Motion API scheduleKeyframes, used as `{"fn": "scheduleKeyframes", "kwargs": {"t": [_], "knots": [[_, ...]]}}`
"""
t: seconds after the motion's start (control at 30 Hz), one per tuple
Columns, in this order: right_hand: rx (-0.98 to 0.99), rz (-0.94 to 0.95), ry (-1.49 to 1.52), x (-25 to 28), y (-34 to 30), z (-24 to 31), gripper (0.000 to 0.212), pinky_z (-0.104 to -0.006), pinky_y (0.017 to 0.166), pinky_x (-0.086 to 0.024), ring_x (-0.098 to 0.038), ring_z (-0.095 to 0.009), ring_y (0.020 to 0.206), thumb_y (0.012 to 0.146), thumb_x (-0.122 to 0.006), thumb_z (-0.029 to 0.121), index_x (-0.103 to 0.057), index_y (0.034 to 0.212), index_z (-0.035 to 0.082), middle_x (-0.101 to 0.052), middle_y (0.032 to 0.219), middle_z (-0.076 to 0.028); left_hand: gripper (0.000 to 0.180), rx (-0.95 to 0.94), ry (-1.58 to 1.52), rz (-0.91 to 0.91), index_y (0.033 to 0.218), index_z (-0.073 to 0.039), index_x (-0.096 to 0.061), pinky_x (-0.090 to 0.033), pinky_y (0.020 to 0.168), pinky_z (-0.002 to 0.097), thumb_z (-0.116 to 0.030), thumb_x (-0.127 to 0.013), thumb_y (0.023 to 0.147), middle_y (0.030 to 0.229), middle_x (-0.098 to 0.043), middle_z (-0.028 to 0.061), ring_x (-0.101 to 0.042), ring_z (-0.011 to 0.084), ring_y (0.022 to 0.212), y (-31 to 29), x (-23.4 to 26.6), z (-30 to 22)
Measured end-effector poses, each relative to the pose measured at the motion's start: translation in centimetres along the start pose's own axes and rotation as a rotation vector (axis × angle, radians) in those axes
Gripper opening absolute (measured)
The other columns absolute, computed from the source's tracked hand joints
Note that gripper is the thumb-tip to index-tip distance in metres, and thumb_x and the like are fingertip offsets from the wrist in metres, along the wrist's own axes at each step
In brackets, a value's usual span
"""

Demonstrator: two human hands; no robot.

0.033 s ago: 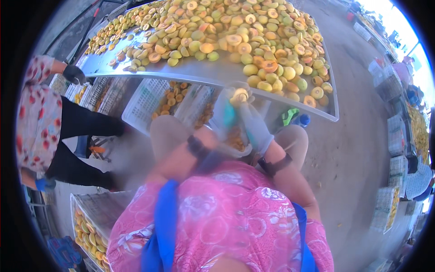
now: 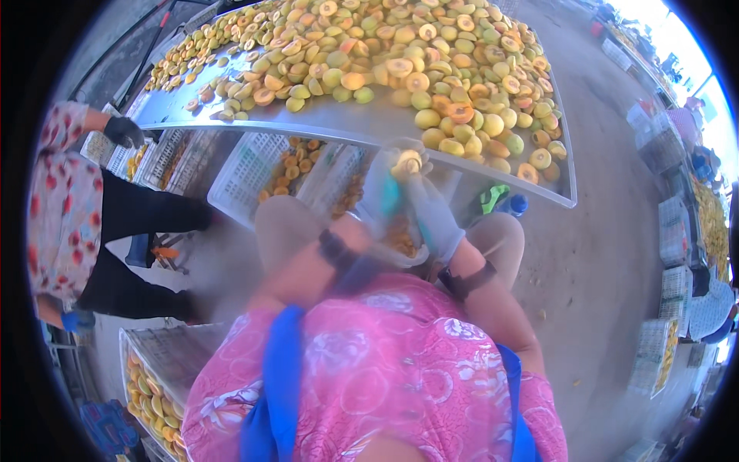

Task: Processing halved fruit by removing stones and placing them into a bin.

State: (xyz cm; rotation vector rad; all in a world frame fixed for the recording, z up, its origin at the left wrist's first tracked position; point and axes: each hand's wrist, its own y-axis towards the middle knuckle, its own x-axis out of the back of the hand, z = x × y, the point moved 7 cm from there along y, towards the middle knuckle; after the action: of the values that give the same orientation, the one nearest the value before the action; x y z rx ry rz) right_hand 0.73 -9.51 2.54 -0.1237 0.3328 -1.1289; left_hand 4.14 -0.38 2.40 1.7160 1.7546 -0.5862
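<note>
Operating from afar, I see the right hand (image 2: 435, 212) curled on a yellow fruit (image 2: 406, 164) at the metal table's (image 2: 323, 119) edge, the left hand's (image 2: 389, 194) grip too blurred to tell, apparently mid-way through working one piece, the next move calling for steady fingers.

You have one left hand (image 2: 379, 191) and one right hand (image 2: 436, 215), one piece of fruit (image 2: 406, 165) between them, two dark wristbands (image 2: 467, 282), one metal table (image 2: 327, 122), one nearby co-worker (image 2: 68, 212), one blue-capped bottle (image 2: 515, 204) — and fruit halves (image 2: 417, 82) on that table, too many to count.
</note>
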Motion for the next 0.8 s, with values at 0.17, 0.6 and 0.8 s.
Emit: {"fn": "scheduleKeyframes", "kwargs": {"t": [0.17, 0.6, 0.8], "knots": [[-0.074, 0.035, 0.059, -1.0, 0.9, -0.8, 0.037, -0.0219, 0.035, -0.028, -0.037, -0.005, 0.041, 0.1, -0.042, 0.04, -0.052, 0.119, 0.009, -0.049, 0.066, 0.004, 0.042, 0.053, 0.081, -0.084, 0.097, -0.002, -0.058, -0.053, 0.084, 0.0378, -0.043, -0.046, 0.097, 0.091, -0.062, 0.0112, -0.062, 0.0234, 0.086, 0.6, 0.8, -1.2], [0.008, 0.133, -0.011, -2.6, 1.8, -1.2, 0.04, -0.02, 0.04, -0.03, -0.041, -0.005, 0.049, 0.099, -0.039, 0.046, -0.054, 0.094, 0.009, -0.052, 0.073, 0.001, 0.048, 0.208, 0.054, -0.132, 0.092, -0.005, -0.058, -0.052, 0.071, 0.0328, -0.05, -0.042, 0.097, 0.084, -0.06, 0.0073, -0.06, 0.0204, 0.075, 0.1, 1.8, -2.0], [-0.209, 0.207, 0.149, -3.1, 1.2, -1.9, 0.038, -0.0211, 0.034, -0.025, -0.034, -0.005, 0.041, 0.098, -0.042, 0.047, -0.054, 0.089, 0.012, -0.046, 0.063, 0.004, 0.048, 0.214, -0.033, -0.093, 0.091, -0.006, -0.058, -0.052, 0.07, 0.0337, -0.051, -0.042, 0.097, 0.084, -0.06, 0.0078, -0.06, 0.0211, 0.074, 0.4, 2.7, -2.0]]}}
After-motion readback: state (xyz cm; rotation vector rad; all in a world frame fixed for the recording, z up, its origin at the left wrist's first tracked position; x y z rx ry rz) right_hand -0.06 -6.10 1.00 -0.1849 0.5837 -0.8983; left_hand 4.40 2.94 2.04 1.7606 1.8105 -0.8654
